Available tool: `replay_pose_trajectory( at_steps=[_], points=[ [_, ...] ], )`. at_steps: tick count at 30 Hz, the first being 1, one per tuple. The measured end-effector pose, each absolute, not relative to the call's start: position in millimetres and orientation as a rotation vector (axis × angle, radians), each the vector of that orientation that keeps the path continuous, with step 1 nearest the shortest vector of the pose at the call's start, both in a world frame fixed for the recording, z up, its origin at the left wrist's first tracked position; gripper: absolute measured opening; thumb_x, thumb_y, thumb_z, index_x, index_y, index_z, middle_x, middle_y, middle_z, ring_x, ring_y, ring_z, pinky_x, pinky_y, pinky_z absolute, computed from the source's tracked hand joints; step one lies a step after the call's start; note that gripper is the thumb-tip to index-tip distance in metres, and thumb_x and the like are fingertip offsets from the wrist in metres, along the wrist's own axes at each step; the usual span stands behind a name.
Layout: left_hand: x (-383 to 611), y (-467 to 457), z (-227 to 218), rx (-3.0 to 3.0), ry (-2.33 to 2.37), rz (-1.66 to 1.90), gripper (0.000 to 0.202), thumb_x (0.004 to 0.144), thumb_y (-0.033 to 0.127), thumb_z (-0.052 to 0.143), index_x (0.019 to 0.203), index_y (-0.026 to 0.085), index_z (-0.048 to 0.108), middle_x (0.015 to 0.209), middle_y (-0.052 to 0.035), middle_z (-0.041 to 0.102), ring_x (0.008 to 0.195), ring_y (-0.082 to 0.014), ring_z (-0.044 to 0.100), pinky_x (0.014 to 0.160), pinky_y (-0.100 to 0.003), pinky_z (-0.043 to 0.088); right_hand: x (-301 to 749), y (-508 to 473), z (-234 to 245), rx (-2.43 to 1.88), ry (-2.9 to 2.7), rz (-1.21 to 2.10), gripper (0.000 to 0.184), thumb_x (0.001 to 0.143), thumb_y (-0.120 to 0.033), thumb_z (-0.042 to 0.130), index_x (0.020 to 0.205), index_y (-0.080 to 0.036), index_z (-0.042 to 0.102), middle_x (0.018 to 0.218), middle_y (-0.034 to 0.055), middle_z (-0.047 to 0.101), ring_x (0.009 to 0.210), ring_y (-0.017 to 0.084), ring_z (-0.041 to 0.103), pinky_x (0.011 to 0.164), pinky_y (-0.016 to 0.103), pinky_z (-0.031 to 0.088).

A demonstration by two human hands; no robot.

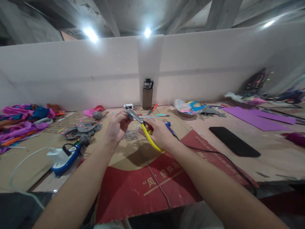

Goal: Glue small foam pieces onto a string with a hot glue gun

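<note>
My right hand (158,130) is closed around a pair of scissors (150,140) with yellow handles. Their metal blades point up and left, reaching my left hand (119,125). Pinched in the left fingertips is a small grey piece (130,117), close against the blades; its exact kind is too small to tell. Below the hands, loose grey yarn (131,135) lies in a tangle, and one strand runs down over the red and brown cardboard (124,187) to the front edge. A blue glue gun (168,126) is partly hidden behind my right hand.
A bottle (147,95) stands at the back. Left are a blue power strip (66,160), grey felt pieces (82,128) and colourful scraps (23,119). Right are a black phone (233,141), purple sheets (257,117) and a bowl (187,114). A black cord (214,152) crosses the cardboard.
</note>
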State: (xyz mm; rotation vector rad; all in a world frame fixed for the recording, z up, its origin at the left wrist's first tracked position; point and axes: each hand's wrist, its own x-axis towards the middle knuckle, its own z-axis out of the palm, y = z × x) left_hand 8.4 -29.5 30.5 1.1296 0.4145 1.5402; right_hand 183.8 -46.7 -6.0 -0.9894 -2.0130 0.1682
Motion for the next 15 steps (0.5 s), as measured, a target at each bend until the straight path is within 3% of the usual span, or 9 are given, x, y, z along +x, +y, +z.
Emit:
replay_pose_trajectory(
  at_steps=[15],
  points=[
    [7.7, -29.7, 30.9, 1.119, 0.398, 1.533, 0.008, 0.064, 0.006, 0.058, 0.062, 0.014, 0.059, 0.070, 0.0003, 0.054, 0.068, -0.0083, 0.052, 0.070, -0.023, 0.049, 184.5, -47.4, -5.6, -0.967, -2.016, 0.129, 0.044, 0.081, -0.050, 0.053, 0.114, -0.021, 0.054, 0.077, 0.0026, 0.049, 0.066, 0.013, 0.044, 0.064, 0.027, 0.037]
  ],
)
